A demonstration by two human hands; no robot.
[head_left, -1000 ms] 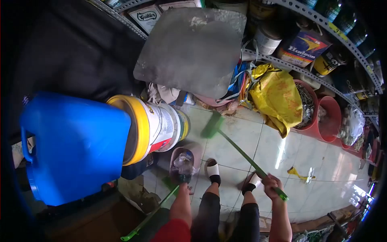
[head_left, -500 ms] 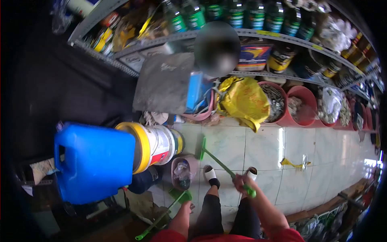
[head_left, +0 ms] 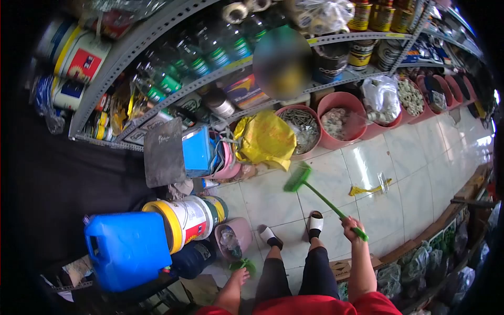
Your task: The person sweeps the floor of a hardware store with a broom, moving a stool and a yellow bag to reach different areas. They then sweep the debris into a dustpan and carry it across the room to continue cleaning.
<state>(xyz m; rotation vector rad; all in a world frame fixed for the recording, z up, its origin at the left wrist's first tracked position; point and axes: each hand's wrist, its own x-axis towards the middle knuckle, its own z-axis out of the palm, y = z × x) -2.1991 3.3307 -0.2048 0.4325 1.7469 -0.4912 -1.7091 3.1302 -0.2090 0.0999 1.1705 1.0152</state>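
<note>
Right hand (head_left: 353, 229) grips a broom (head_left: 325, 199) right of the small bin (head_left: 243, 231). Left hand (head_left: 238, 279), just below the bin, looks loosely curled; any hold is unclear.

Floor lane: tiles (head_left: 415, 210) stretch open rightward past the green broom (head_left: 324, 198), passable low down; a flat yellow scrap (head_left: 370, 189) lies midway.
Far edge: red tubs (head_left: 336, 101) and a yellow sack (head_left: 265, 139) stand in the way, a shelf (head_left: 367, 35) above.
Left: a blue jerrycan (head_left: 128, 247) and a yellow-rimmed bucket (head_left: 186, 218) block passage.
Near left: a pink bin (head_left: 243, 232) stands near the left grip (head_left: 239, 276).
Near right: a plank (head_left: 443, 228) and bagged goods (head_left: 420, 268) bound the floor.
</note>
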